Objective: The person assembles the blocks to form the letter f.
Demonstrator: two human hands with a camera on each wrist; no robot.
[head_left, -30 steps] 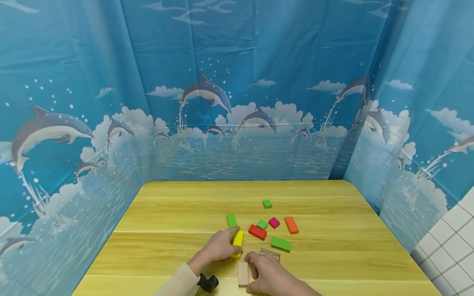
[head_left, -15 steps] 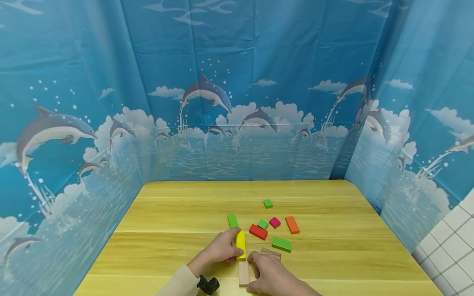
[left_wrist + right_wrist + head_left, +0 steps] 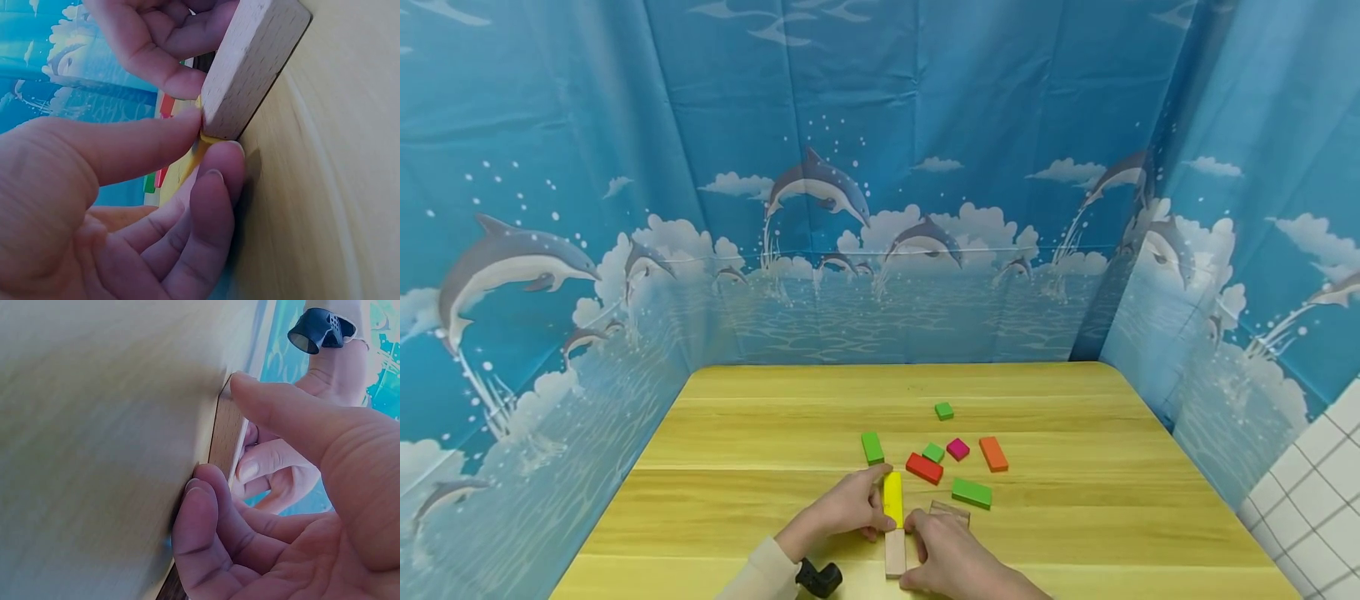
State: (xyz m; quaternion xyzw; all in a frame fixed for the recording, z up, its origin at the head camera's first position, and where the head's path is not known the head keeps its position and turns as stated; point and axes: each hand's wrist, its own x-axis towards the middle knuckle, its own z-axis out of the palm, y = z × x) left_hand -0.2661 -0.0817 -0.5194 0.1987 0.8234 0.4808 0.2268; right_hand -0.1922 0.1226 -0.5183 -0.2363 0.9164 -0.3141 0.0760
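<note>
In the head view my left hand (image 3: 848,505) pinches a long yellow block (image 3: 892,500) lying lengthwise on the table. Its near end meets the far end of a plain wooden block (image 3: 895,553), so the two form one line. My right hand (image 3: 951,553) holds that wooden block from the right, thumb at its near end and fingers towards its far end. The left wrist view shows the wooden block (image 3: 257,65) flat on the table, with the left thumb at the joint and the yellow block mostly hidden. Beyond the right hand lies a second wooden block (image 3: 951,511), partly covered.
Past the hands lie a green block (image 3: 872,448), a red block (image 3: 924,468), a small green block (image 3: 933,452), a magenta block (image 3: 958,449), an orange block (image 3: 993,454) and a longer green block (image 3: 972,492). Another small green piece (image 3: 944,411) sits farther back. Dolphin-print curtains surround the table.
The left hand has brought the yellow block right and nearer, straightening it until its end meets the wooden block. The right hand has stayed nearly still.
</note>
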